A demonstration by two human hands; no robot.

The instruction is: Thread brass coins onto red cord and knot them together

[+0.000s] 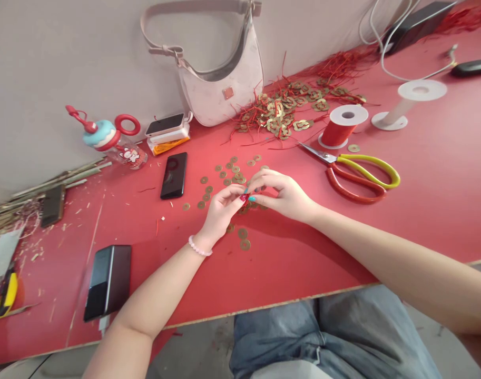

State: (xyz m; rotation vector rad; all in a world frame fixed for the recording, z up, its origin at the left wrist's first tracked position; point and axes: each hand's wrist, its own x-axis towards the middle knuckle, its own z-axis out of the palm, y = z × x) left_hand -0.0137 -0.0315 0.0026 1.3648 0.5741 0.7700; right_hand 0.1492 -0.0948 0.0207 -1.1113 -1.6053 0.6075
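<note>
My left hand (220,210) and my right hand (283,196) meet fingertip to fingertip over the red table (422,210), both pinched closed on something small that I cannot make out. Loose brass coins (228,176) with square holes lie scattered just beyond and under my fingers; a few more coins (243,239) rest near my left wrist, which wears a pink bead bracelet. A pile of coins tied with red string (287,108) sits farther back.
Scissors (354,173) with red and yellow handles lie to the right, beside a red thread spool (341,126) and an empty white spool (410,102). A black phone (174,175), a bottle (114,142), a white handbag (220,68) and a black box (108,281) stand left and behind.
</note>
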